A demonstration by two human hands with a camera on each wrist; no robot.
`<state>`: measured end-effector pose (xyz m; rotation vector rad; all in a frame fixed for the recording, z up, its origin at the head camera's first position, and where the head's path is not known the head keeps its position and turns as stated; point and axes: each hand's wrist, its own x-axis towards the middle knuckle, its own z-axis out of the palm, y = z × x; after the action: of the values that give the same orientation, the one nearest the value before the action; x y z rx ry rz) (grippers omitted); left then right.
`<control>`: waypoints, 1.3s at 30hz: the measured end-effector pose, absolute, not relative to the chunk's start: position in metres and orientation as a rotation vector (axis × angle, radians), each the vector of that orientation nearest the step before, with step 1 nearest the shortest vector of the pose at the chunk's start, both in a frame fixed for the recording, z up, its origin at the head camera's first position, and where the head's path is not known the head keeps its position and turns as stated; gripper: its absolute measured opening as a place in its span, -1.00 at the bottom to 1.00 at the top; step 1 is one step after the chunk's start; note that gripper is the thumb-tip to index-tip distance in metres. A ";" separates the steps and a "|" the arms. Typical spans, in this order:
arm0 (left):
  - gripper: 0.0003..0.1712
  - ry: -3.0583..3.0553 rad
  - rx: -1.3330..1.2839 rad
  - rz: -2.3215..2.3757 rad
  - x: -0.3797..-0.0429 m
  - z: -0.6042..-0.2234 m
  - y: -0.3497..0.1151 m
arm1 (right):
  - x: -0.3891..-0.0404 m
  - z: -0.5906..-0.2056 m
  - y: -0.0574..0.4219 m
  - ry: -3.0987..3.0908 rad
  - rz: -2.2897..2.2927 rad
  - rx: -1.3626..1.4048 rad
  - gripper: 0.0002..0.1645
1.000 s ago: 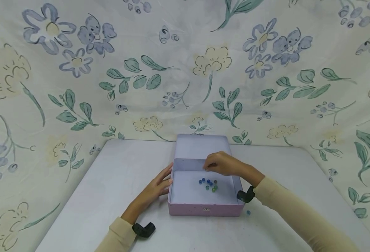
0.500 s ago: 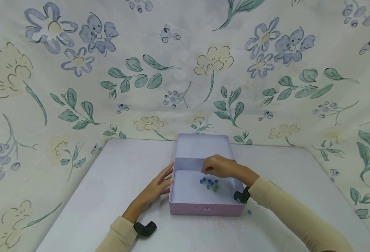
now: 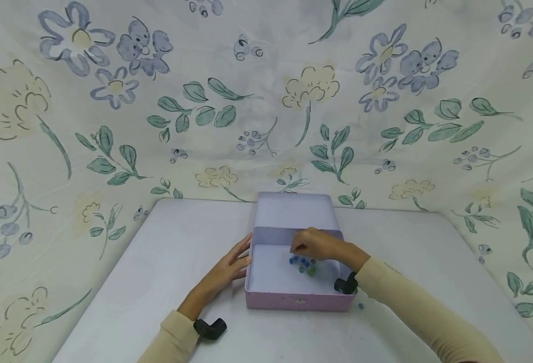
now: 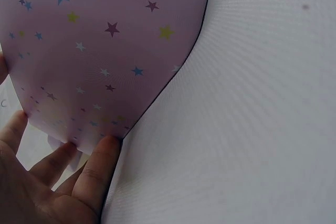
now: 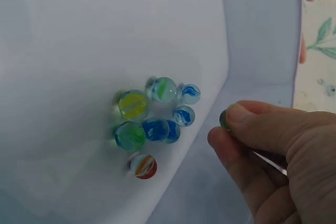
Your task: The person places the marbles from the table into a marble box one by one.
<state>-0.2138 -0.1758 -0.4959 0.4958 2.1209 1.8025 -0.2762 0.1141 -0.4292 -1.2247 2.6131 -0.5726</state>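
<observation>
A lidded box (image 3: 300,302), pink outside with a pale lilac inside, lies open before me. My left hand (image 3: 223,272) rests its extended fingertips against the box's left side; in the left wrist view those fingers (image 4: 100,171) touch the star-printed wall (image 4: 110,51). Over the inside of the box, my right hand (image 3: 318,244) pinches a dark green glass marble (image 5: 224,120) between thumb and finger. Below it, several marbles lie clustered on the box floor: a yellow marble (image 5: 134,105), a green marble (image 5: 130,136), a red-and-orange marble (image 5: 143,166) and blue-swirled marbles (image 5: 184,116).
One blue marble (image 3: 361,306) lies on the white table (image 3: 193,227), outside the box by its front right corner. The box's lid (image 3: 295,209) is folded back behind it. A flower-patterned cloth (image 3: 266,101) hangs past the table's far edge.
My right hand has lowered slightly toward the cluster of marbles, still pinching. The left hand stays against the box side. The head view has shifted slightly.
</observation>
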 end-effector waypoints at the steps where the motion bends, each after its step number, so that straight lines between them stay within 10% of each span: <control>1: -0.27 2.125 0.492 1.801 -0.214 -0.496 -0.176 | -0.276 -0.429 0.114 2.616 -0.570 -1.222 -0.84; 39: -0.28 2.128 0.447 1.802 -0.212 -0.495 -0.174 | -0.277 -0.451 0.111 2.671 -0.462 -1.157 -0.83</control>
<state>-0.2123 -0.1743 -0.4948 0.4467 2.1278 1.8020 -0.2768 0.1107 -0.4507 -1.1566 2.6706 -0.4619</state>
